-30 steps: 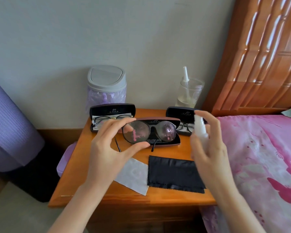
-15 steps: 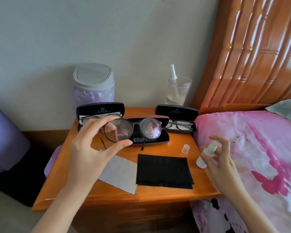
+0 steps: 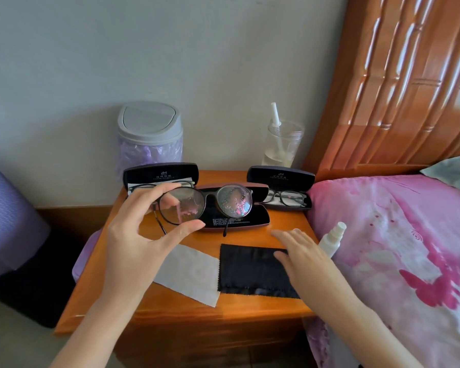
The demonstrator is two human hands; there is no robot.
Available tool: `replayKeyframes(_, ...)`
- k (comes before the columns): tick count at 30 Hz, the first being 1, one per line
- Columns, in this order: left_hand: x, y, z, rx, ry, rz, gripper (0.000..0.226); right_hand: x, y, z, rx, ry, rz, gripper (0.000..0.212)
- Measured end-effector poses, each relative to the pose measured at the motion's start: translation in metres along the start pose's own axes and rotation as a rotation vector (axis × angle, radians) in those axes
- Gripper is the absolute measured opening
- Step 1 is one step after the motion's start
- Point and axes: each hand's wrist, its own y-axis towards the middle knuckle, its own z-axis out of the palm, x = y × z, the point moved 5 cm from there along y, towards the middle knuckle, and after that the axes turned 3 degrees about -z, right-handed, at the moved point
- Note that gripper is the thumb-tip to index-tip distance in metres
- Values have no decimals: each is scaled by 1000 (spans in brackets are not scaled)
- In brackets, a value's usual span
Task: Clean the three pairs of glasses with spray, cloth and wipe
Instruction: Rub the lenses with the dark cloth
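Spray bottle (image 3: 329, 239) and right hand (image 3: 300, 251) have parted since half a second ago. The bottle now rests tilted at the edge of the pink bed (image 3: 398, 248), just beside the table (image 3: 170, 314). The hand, freed, has crossed to hover over the right part of the black cloth (image 3: 250, 272), fingers straight and slightly spread, holding nothing. Whether it touches the cloth yet cannot be told.

Left hand (image 3: 141, 235) holds the glasses (image 3: 205, 205) up above the table, in front of an open maroon case (image 3: 239, 221). Thumb below and fingers above pinch the rim of the left lens. The right lens is beaded with droplets.

Spraying of this pair looks done; wiping comes next. That calls for gripping the cloth and rubbing both lenses while the left hand keeps the frame steady.

White wipe (image 3: 189, 272) lies flat just left of the cloth. Two more pairs wait in open black cases (image 3: 160, 173) at the back of the table.
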Motion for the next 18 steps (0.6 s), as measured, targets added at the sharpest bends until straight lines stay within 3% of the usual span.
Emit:
replayKeyframes(3,0,0,-3,-5,-8,-6,59,3,12,15,177,-85,34,25)
replayKeyframes(9,2,-2,-6,-14,-17,-3,59,-6,14,28,312,-210,127,35)
replayKeyframes(13,2,-3,-7,-14,-8,4,59,-9,11,25,334,-198,154,30)
replayKeyframes(16,3,-4,-8,-15,-12,-11,61,-9,12,14,303,216,260,10)
replayKeyframes(18,4,-4,-8,-18,-12,-17,61,-8,10,6,341,657,417,19)
